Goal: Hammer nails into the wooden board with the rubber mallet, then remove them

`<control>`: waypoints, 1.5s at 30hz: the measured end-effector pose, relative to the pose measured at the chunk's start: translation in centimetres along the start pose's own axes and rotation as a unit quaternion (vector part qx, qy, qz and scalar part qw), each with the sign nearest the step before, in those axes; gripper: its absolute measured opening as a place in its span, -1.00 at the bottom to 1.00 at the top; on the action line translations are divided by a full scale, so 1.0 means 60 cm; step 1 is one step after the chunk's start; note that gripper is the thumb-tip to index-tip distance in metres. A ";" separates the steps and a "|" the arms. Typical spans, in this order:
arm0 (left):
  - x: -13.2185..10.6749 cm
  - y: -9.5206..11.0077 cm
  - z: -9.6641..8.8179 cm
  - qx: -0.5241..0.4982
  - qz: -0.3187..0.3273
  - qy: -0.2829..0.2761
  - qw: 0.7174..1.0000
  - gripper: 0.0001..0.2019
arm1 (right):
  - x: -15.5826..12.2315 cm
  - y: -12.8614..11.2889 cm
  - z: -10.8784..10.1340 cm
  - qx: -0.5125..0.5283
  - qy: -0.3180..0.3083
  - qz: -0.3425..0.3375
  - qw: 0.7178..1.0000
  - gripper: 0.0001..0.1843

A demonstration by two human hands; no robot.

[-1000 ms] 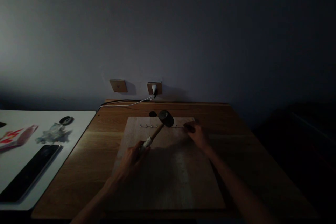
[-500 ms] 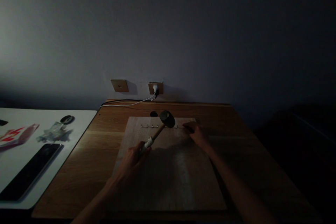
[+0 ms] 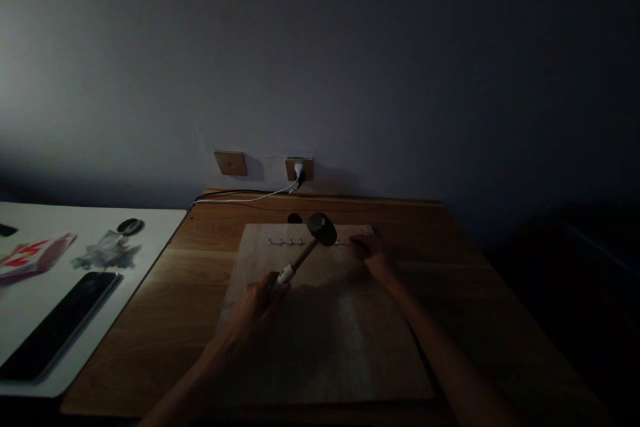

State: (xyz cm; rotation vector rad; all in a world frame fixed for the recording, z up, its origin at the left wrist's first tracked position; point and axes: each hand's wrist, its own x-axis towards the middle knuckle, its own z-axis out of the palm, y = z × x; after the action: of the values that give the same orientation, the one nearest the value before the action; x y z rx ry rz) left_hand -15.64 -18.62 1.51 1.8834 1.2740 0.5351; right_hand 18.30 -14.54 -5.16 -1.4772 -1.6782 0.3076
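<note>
My left hand (image 3: 260, 297) is closed around the white-wrapped handle of a mallet (image 3: 321, 229). The mallet's dark, thick head hangs over the far part of a wooden board (image 3: 320, 340), covering part of a row of small shiny fasteners (image 3: 291, 241). A thin wire (image 3: 344, 244) seems to run along that row toward the right. At its right end my right hand (image 3: 371, 255) rests low over the board, thumb and finger pinched at the wire. The dim light hides exactly what lies between those fingertips.
The board lies on a wooden table (image 3: 150, 320) against the wall. Cables lead to a plugged socket (image 3: 299, 169) beside a wall plate (image 3: 231, 163). On a white table (image 3: 150, 219) at left lie a phone (image 3: 60, 327), a red-and-white packet (image 3: 37, 257), crumpled clear plastic (image 3: 107, 250) and a dark round object (image 3: 131, 226).
The mallet head has shifted slightly right and down, now nearer the rightmost visible fastener. My right hand stays almost where it was. The whole view has moved a little.
</note>
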 end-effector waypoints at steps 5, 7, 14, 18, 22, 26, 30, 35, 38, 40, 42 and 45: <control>-0.002 0.007 -0.005 -0.011 -0.009 -0.003 1.000 -0.60 | -0.006 -0.007 -0.001 -0.023 -0.005 -0.029 0.999 -0.80; -0.001 0.008 -0.006 -0.010 -0.011 -0.009 1.000 -0.60 | -0.009 -0.008 0.001 -0.030 0.002 -0.031 0.999 -0.80; 0.019 0.024 -0.004 0.023 0.014 -0.021 0.999 -0.65 | -0.014 -0.008 0.006 -0.031 0.028 0.028 0.999 -0.69; 0.041 0.054 -0.002 0.060 0.046 -0.030 0.997 -0.70 | -0.013 -0.006 0.009 -0.011 0.050 0.043 0.998 -0.62; 0.060 0.079 0.008 0.092 0.069 -0.023 0.993 -0.74 | -0.010 -0.004 0.010 -0.042 0.056 0.031 0.997 -0.56; 0.068 0.082 0.023 0.150 0.058 -0.041 0.986 -0.79 | -0.012 -0.008 0.002 -0.031 0.066 0.037 0.997 -0.45; 0.061 0.069 0.024 0.155 0.054 -0.039 0.986 -0.81 | -0.022 -0.008 -0.014 -0.030 0.052 0.022 0.998 -0.42; 0.017 0.040 -0.005 0.130 0.070 -0.004 0.989 -0.78 | -0.041 -0.006 -0.034 0.002 0.058 0.024 0.998 -0.46; -0.022 0.013 -0.021 0.163 0.074 0.011 0.984 -0.81 | -0.054 -0.013 -0.043 0.028 0.068 0.037 0.997 -0.48; -0.046 -0.004 -0.026 0.202 0.059 0.007 0.978 -0.81 | -0.065 -0.022 -0.044 0.038 0.077 0.060 0.994 -0.50; -0.064 -0.017 -0.025 0.238 0.044 -0.003 0.970 -0.73 | -0.078 -0.034 -0.042 0.036 0.083 0.079 0.993 -0.55; -0.080 -0.026 -0.009 0.270 0.052 -0.024 0.961 -0.55 | -0.100 -0.051 -0.038 0.032 0.086 0.087 0.992 -0.59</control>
State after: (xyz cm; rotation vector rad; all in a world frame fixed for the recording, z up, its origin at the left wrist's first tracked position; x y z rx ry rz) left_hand -18.88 -22.47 1.03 2.4056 1.3889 0.1959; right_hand 17.46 -21.57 -4.33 -1.5595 -1.3948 0.3176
